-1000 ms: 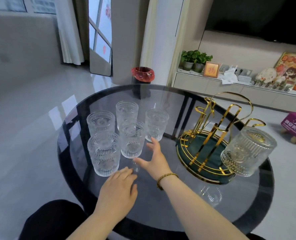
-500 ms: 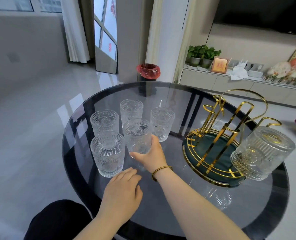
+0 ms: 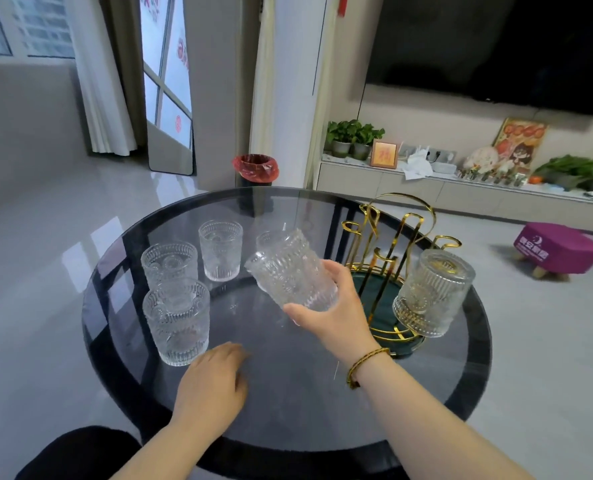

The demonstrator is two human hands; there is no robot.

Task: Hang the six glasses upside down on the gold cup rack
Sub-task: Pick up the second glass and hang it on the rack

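From the head camera, the right hand (image 3: 333, 308) grips a ribbed clear glass (image 3: 290, 271) lifted off the round smoked-glass table (image 3: 288, 393), fingers wrapped around its base end with the thumb on the near side; the glass is tilted, its mouth pointing left and away. That lifted glass covers most of another glass behind it (image 3: 265, 237), of which only a strip of rim and wall shows at the left. The left hand (image 3: 212, 389) lies palm down on the tabletop, fingers loosely curled and holding nothing, just beside the nearest standing glass (image 3: 177, 323). Two more glasses stand upright further back, one at the left (image 3: 169, 261) and one at the centre (image 3: 220, 249). The gold cup rack (image 3: 388, 230) sits on a dark green tray (image 3: 378, 296) at the table's right side; the right hand hides the tray's near-left edge. One glass hangs upside down (image 3: 432, 292) on a rack arm at the right, blocking that arm's lower part. A beaded bracelet (image 3: 364, 363) circles the right wrist.

A purple stool (image 3: 558, 247) on the floor bears white characters, probably a brand mark, too blurred to read. The framed orange picture (image 3: 384, 154) on the low cabinet shows a single character that is also unreadable. The picture's lower edge cuts off both forearms.
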